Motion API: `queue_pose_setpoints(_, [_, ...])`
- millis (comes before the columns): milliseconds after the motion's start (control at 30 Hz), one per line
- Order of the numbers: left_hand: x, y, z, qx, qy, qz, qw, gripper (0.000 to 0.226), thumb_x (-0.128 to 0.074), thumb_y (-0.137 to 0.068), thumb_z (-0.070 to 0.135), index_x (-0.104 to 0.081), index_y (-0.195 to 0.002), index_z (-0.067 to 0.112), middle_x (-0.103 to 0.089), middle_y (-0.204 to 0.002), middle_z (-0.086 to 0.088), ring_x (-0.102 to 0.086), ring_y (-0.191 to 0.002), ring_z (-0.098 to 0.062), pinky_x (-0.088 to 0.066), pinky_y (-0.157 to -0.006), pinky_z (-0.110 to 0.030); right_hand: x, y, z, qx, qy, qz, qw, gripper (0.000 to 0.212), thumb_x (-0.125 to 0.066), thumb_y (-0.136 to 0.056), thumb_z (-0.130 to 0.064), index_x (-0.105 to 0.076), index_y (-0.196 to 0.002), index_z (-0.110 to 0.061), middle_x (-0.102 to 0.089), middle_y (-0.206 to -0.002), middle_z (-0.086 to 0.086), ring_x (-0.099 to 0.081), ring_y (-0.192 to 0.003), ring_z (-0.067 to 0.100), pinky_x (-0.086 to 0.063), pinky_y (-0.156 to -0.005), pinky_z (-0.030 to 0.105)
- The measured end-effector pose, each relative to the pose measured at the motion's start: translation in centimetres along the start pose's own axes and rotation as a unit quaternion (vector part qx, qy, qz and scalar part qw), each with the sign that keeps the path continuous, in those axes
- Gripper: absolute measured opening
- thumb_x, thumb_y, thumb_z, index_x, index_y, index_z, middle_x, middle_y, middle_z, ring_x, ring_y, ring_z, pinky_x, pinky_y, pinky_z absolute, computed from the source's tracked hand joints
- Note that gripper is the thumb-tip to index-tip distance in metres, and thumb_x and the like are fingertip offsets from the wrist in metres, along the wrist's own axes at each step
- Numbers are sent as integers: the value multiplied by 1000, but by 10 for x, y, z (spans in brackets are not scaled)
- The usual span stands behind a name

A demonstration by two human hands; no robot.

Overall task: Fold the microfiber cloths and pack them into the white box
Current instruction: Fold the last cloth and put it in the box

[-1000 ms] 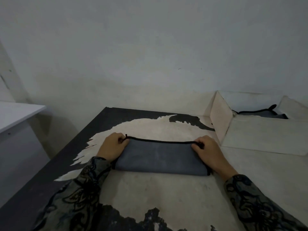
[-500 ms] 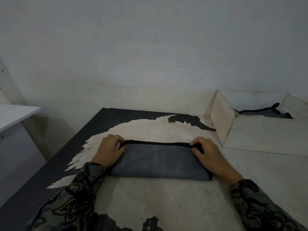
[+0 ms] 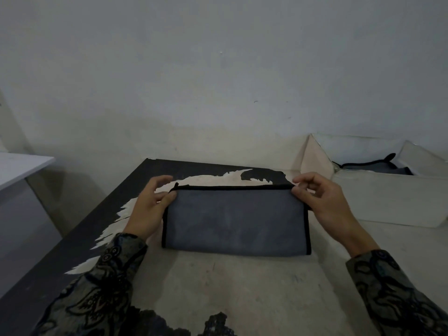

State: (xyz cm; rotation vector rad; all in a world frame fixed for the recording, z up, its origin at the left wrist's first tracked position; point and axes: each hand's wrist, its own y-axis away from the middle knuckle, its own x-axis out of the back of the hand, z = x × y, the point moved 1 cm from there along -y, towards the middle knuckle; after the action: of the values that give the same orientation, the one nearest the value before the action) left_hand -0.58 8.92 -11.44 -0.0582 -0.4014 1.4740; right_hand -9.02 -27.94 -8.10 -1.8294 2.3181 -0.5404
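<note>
A grey microfiber cloth (image 3: pixel 234 220) with a black hem lies folded into a flat rectangle on the table. My left hand (image 3: pixel 148 209) is at its far left corner, thumb resting on the cloth's edge and fingers lifted and spread above it. My right hand (image 3: pixel 324 202) pinches the far right corner between thumb and forefinger. The white box (image 3: pixel 388 197) stands open to the right, its near flap folded down toward me. Another grey cloth (image 3: pixel 378 167) with a black hem lies inside it, partly hidden by the box walls.
The table (image 3: pixel 242 287) is worn, with black paint left at its far and left sides and its left edge dropping to the floor. A white shelf (image 3: pixel 19 166) juts in at the far left. A plain wall stands just behind the table and box.
The cloth's far edge has been drawn away from me, so the folded rectangle is deeper and flatter. My left fingers have lifted off the corner they gripped; my right hand has loosened to a fingertip pinch.
</note>
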Motion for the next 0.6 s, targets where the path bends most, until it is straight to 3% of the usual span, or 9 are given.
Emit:
queue_pose_setpoints(100, [-6, 3, 8, -4, 23, 11, 1000, 31, -56, -98, 10, -54, -122, 30, -66, -115, -18, -66, -73, -6, -49, -59, -18, 0, -1, -14, 23, -2, 5, 1000, 13, -65, -90, 1, -66, -97, -10, -56, -81, 2, -61, -66, 1, -53, -60, 16])
queue_pose_setpoints(233, [-12, 9, 16, 36, 88, 12, 995, 26, -53, -100, 16, -55, -121, 31, -69, -99, -11, -61, -82, -16, -47, -71, -32, 6, -2, -18, -8, 30, -26, 999, 12, -64, -94, -6, -65, -105, -11, -59, -81, -1, -60, -65, 11, -47, -51, 28])
queue_pose_setpoints(367, [-10, 9, 21, 45, 133, 2, 990, 21, -52, -100, 14, -63, -107, 30, -66, -100, -7, -58, -81, -16, -47, -70, -32, 7, -2, -14, -51, 28, -64, 996, 16, -60, -97, -8, -61, -112, -11, -60, -78, 0, -53, -61, 15, -40, -42, 28])
queue_pose_setpoints(467, [-9, 7, 20, 78, 127, -15, 989, 19, -52, -100, 16, -66, -103, 28, -66, -98, -5, -59, -81, -17, -48, -71, -33, 6, -3, -5, -59, 74, -61, 994, 19, -62, -96, -9, -61, -114, -15, -62, -80, 0, -56, -64, 18, -42, -47, 31])
queue_pose_setpoints(533, [-11, 7, 14, 131, 87, -40, 987, 20, -53, -100, 21, -65, -112, 32, -66, -101, -8, -60, -85, -21, -48, -75, -35, 6, -4, 8, -81, 116, -48, 989, 19, -64, -94, -11, -62, -112, -18, -63, -82, -1, -57, -67, 16, -45, -54, 30])
queue_pose_setpoints(600, [-14, 8, 6, 175, 21, -67, 982, 27, -55, -99, 21, -59, -124, 33, -62, -93, -11, -57, -77, -22, -49, -65, -31, 4, -5, 25, -120, 169, -29, 978, 22, -68, -91, -16, -62, -111, -21, -63, -91, 0, -58, -72, 14, -49, -64, 29])
